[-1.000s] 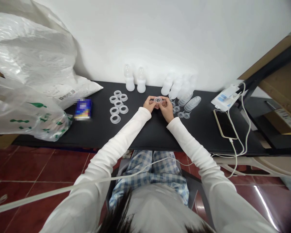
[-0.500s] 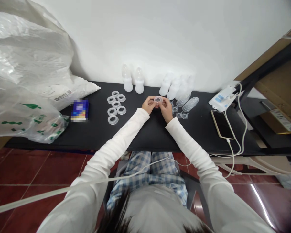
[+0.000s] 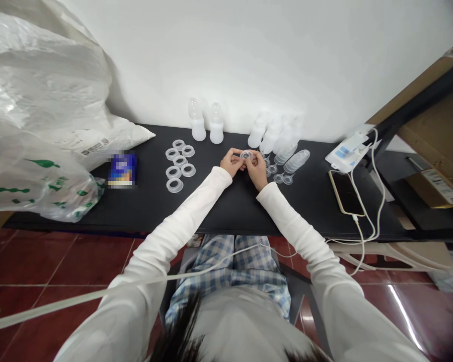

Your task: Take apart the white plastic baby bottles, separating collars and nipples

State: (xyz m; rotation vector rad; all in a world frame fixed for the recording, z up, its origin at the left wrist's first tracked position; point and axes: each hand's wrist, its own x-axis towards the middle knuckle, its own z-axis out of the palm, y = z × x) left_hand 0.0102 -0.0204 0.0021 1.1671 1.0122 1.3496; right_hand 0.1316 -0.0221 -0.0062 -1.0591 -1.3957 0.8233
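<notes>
My left hand and my right hand meet over the middle of the black table, both pinching one small clear plastic ring part between their fingertips. Several clear collar rings lie flat to the left of my hands. Two capped white bottles stand upright by the wall behind them. A row of white bottles lies tilted at the back right, with stacked clear caps and small clear teats just right of my right hand.
Large plastic bags fill the table's left end, with a small blue pack beside them. A phone on a white cable and a white charger pack lie at the right. A dark shelf frame with cardboard boxes stands further right.
My hands stay together on the ring part, with only small finger shifts. The view has drifted slightly, nothing on the table has moved.
</notes>
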